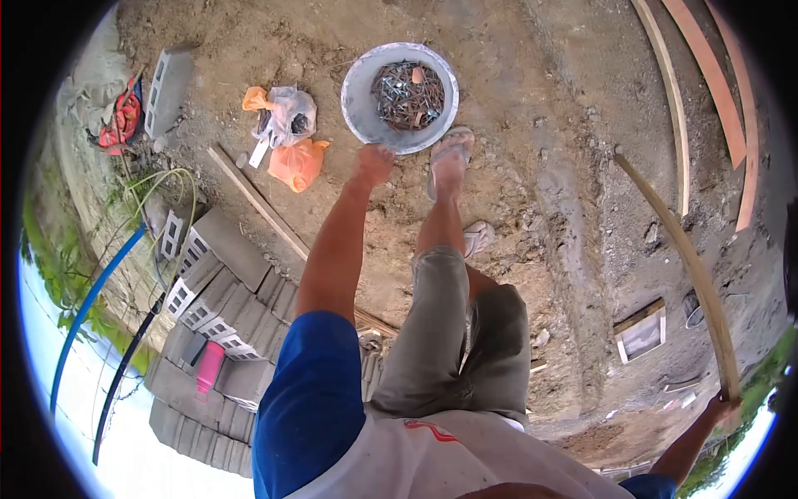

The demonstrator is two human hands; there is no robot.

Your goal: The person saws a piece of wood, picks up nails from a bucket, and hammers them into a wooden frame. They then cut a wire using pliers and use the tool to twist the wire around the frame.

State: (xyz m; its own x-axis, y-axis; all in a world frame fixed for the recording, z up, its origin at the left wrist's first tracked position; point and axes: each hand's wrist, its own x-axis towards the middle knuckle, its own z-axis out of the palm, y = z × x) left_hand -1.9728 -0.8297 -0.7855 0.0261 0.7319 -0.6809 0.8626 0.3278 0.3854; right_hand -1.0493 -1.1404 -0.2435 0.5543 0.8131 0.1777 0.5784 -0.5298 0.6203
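Observation:
My left hand is closed at the near rim of a round grey bucket, its fingers wrapped over the edge. Inside the bucket lies a heap of nails with a few small orange pieces among them. Far over at the lower right, my right hand is closed around the lower end of a long wooden stick, which reaches up and to the left over the ground. One sandalled foot stands just beside the bucket.
Plastic bags lie left of the bucket, near a wooden strip. Stacked concrete blocks stand at lower left, with a pink object on them. Long boards lie at upper right, a small wooden frame at right.

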